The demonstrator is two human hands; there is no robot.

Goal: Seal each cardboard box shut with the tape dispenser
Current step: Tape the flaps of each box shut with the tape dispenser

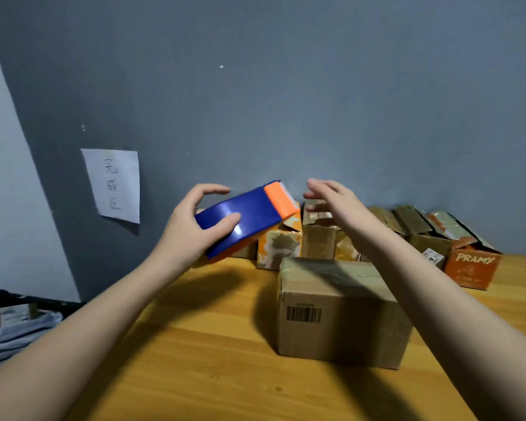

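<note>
Cardboard box (340, 311) mid-desk looks taped; open ones (319, 235) line the back edge; left hand (192, 229) grips the tape dispenser (249, 214), right hand (331, 199) spread, empty.

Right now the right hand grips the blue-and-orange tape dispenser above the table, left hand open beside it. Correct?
Hands are swapped. In the head view the left hand grips the tape dispenser above the table; the right hand is open beside it.

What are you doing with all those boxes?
A person is taping boxes shut. Their left hand holds a blue and orange plastic tape dispenser up in the air, while the right hand is open beside it, holding nothing. A closed brown cardboard box sits in front on the wooden table. A row of smaller cardboard boxes with loose flaps waits along the wall.
</note>
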